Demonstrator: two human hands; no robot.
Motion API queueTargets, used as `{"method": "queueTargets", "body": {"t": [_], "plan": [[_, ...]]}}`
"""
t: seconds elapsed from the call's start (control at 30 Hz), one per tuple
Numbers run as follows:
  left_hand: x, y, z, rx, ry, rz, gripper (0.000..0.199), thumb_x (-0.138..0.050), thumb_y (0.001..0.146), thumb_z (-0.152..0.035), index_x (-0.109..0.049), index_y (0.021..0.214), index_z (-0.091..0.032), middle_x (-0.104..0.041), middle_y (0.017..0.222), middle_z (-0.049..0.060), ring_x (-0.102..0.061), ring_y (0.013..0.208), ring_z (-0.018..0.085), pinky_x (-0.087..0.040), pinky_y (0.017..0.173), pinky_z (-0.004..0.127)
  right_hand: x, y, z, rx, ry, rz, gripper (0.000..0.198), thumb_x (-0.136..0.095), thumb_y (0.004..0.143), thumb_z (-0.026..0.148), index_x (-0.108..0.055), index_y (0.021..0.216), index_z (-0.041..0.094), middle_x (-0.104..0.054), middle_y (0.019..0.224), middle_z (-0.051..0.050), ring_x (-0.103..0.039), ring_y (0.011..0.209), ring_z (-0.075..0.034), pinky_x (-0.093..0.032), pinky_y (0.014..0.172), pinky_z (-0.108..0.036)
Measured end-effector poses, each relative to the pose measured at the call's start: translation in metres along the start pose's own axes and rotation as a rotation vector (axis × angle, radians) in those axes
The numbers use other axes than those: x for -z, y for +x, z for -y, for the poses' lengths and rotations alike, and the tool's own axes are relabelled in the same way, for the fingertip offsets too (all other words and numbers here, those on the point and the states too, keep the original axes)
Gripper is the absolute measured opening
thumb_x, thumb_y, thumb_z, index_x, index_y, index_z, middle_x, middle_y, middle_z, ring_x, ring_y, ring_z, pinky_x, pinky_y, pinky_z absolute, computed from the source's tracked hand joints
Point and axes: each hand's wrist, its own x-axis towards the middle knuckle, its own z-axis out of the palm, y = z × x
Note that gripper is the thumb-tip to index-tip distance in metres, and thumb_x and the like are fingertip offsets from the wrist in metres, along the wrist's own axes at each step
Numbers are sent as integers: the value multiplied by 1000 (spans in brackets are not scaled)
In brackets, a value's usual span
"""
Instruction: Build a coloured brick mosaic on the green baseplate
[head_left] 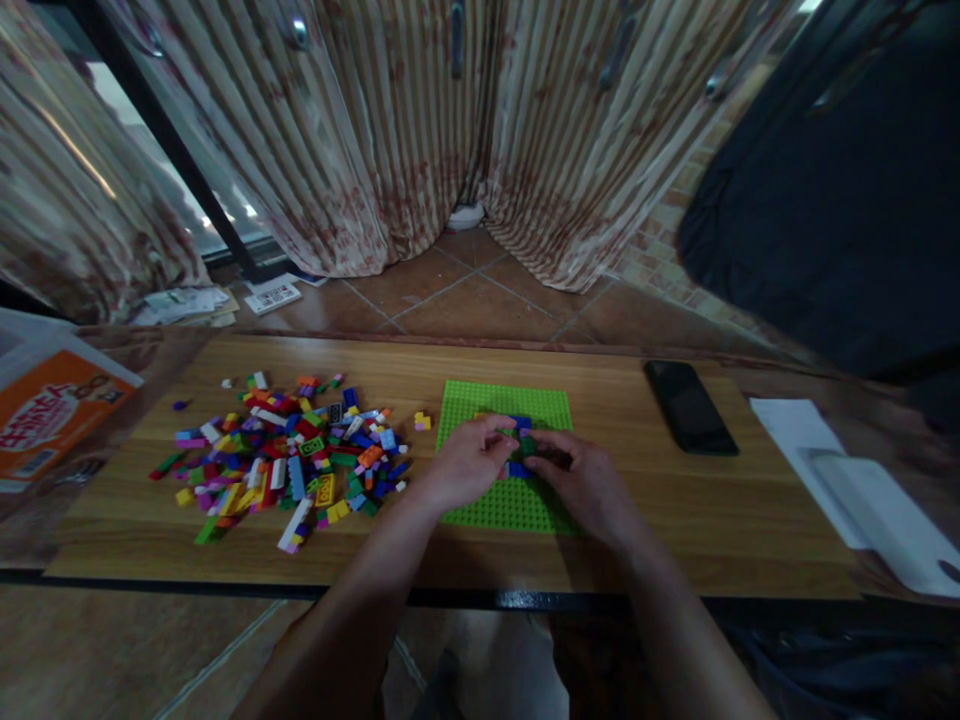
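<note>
A bright green studded baseplate (pixel 465 510) lies on the wooden table, with blue bricks (pixel 519 470) on its middle part. My right hand (pixel 585 475) reaches over the plate from the right, thumb and fingers closed on a dark green brick (pixel 528 444) just above the blue ones. From the other side comes my left hand (pixel 469 462), its thumb and fingertips pinched together close to the same brick. Whatever lies between the left fingertips is too small and too covered to name. A bit of yellow shows behind the left hand.
A wide heap of mixed toy bricks (pixel 296 470) spreads over the table's left part. A small yellow brick (pixel 423 422) lies between heap and plate. A black phone (pixel 690 408) rests at right. Beyond the table ends are an orange-and-white box (pixel 56 410) and a white object (pixel 892 520).
</note>
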Motion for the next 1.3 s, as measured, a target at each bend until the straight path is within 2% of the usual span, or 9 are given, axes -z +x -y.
{"method": "queueTargets", "body": {"t": [0.2, 0.47, 0.67, 0.93, 1.03, 1.1, 1.2, 1.3], "plan": [[-1, 2, 5, -8, 55, 25, 38, -53, 86, -27, -61, 121, -14, -65, 70, 2, -54, 52, 11, -40, 51, 22, -1, 1, 2, -45, 61, -4, 32, -66, 77, 31, -71, 108, 22, -73, 84, -2, -65, 72, -18, -52, 73, -35], [-1, 1, 4, -20, 94, 33, 39, -53, 87, -29, -61, 121, -13, -65, 70, 3, -54, 54, 12, -39, 51, 22, 0, 1, -1, -56, 22, 13, 35, -67, 77, 31, -71, 110, 22, -74, 92, -4, -67, 81, -20, -52, 78, -37], [-1, 0, 4, -26, 61, 18, 35, -54, 86, -27, -63, 116, -15, -67, 74, 3, -54, 52, 10, -39, 49, 21, 2, 0, 2, -66, -1, -14, 37, -69, 74, 33, -71, 109, 21, -72, 84, -3, -65, 71, -17, -51, 68, -33], [0, -3, -5, 22, -11, -17, 34, -56, 84, -22, -64, 115, -13, -70, 82, 5, -55, 51, 9, -41, 50, 21, 5, 4, 2, -45, 30, -134, 23, -57, 83, 37, -72, 87, 20, -75, 84, -6, -68, 77, -21, -51, 71, -34], [8, -4, -9, -9, -71, -91, 32, -58, 82, -22, -65, 112, -13, -71, 88, 6, -53, 50, 8, -43, 51, 22, 4, 7, 4, -97, -2, -173, 24, -57, 82, 39, -71, 82, 19, -74, 78, -6, -66, 72, -20, -49, 68, -33], [16, -4, -10, -46, -106, -191, 31, -59, 81, -22, -66, 109, -13, -72, 89, 6, -53, 50, 8, -44, 53, 22, 3, 8, 6, -117, -34, -166, 25, -58, 81, 41, -70, 79, 19, -72, 74, -5, -64, 68, -20, -47, 64, -32], [29, -1, -9, -64, -152, -358, 27, -62, 78, -23, -67, 103, -13, -73, 85, 5, -54, 53, 9, -44, 53, 22, 2, 8, 6, -128, -76, -131, 27, -60, 81, 45, -69, 76, 20, -70, 70, -4, -63, 65, -19, -44, 61, -31], [35, 1, -6, -57, -192, -426, 27, -63, 76, -25, -68, 100, -13, -72, 80, 3, -54, 53, 9, -42, 52, 21, -1, 9, 6, -134, -112, -115, 26, -63, 78, 46, -67, 72, 20, -68, 68, -3, -62, 64, -19, -43, 60, -31]]}}
